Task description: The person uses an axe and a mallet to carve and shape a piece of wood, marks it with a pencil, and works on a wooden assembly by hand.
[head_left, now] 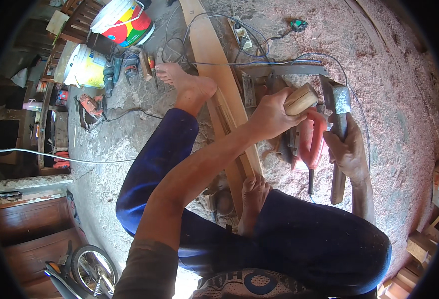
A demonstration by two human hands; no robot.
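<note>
My left hand [273, 117] is closed round a thick, round wooden handle [301, 98], its pale end facing up; whatever lies beyond the handle is hidden by the hand. To the right, my right hand [348, 149] grips the wooden shaft of a hammer [339, 187], whose heavy metal head is uppermost, dark on one side and bright on the other. A red power tool [315, 134] with a loop handle rests on the floor between and below the hands. A long wooden board [214, 47] runs along the floor, with both my bare feet [187, 84] against it.
Cables [279, 63] loop across the rough floor near a power strip [241, 35] and a flat metal strip [284, 70]. Leftward are paint buckets [86, 67], power tools [129, 67] and a red corded tool [91, 104]. A motorbike wheel [94, 269] shows lower left; wood offcuts [421, 246] lie right.
</note>
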